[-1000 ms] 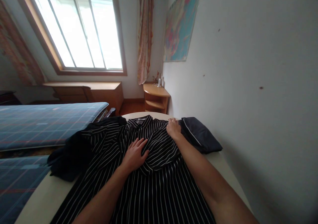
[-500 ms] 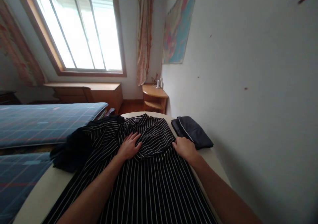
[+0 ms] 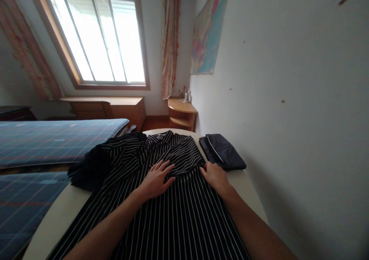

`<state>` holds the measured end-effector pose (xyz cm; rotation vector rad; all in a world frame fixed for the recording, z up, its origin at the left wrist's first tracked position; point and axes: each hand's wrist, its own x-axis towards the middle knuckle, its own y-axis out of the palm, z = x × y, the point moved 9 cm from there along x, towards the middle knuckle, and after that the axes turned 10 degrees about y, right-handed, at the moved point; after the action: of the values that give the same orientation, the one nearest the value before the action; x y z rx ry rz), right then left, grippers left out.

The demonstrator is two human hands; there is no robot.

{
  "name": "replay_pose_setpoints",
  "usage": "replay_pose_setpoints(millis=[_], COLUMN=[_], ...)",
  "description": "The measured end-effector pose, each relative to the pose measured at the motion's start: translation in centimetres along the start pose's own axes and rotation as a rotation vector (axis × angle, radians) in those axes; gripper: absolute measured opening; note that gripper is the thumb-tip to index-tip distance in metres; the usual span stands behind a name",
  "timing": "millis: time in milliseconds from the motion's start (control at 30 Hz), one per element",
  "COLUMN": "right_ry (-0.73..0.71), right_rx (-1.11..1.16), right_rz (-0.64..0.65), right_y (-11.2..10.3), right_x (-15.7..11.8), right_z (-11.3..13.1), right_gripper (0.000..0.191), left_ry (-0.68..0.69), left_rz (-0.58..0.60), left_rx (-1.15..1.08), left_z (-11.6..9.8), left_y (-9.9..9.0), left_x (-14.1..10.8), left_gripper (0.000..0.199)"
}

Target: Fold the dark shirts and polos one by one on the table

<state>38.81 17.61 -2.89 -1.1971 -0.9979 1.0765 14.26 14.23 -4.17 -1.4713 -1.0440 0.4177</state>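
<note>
A black shirt with white stripes (image 3: 175,217) lies spread over a pale round table (image 3: 52,219), its collar at the far end. One sleeve is folded inward across the upper front. My left hand (image 3: 157,180) rests on the middle of the shirt just below that sleeve, palm down, fingers spread. At the shirt's right edge, my right hand (image 3: 216,178) is closed with thumb and fingers pinching the cloth. Just beyond it lies a folded dark garment (image 3: 226,152).
A dark bundle of cloth (image 3: 90,169) sits on the table's left side, beside the shirt. Plaid-covered beds (image 3: 57,140) stand to the left. The white wall (image 3: 302,144) runs close along the right. A corner shelf (image 3: 183,106) and a desk (image 3: 129,108) are at the back.
My left hand has slid toward me and slightly right over the shirt, off the folded sleeve. My right hand stays at the right edge. The view has shifted slightly.
</note>
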Motion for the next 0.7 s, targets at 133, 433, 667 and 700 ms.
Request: replay_pose_setpoints(millis=[133, 433, 667, 700], right_ry=[0.027, 0.04, 0.061, 0.073], right_rx=[0.03, 0.017, 0.111, 0.119], right_rz=[-0.021, -0.039, -0.193, -0.187], right_y=[0.5, 0.2, -2.8, -2.8], right_x=[0.7, 1.5, 1.8, 2.0], right_z=[0.0, 1.2, 0.2, -0.2], right_gripper=[0.033, 0.029, 0.023, 0.024], left_ry=[-0.008, 0.074, 0.025, 0.016], left_rz=[0.008, 0.021, 0.102, 0.122], left_rx=[-0.018, -0.156, -0.193, -0.199], left_z=[-1.4, -1.8, -0.5, 0.0], left_y=[0.5, 0.6, 0.0, 0.0], left_x=[-0.9, -0.9, -1.4, -1.5], left_gripper=[0.049, 0.044, 0.06, 0.062])
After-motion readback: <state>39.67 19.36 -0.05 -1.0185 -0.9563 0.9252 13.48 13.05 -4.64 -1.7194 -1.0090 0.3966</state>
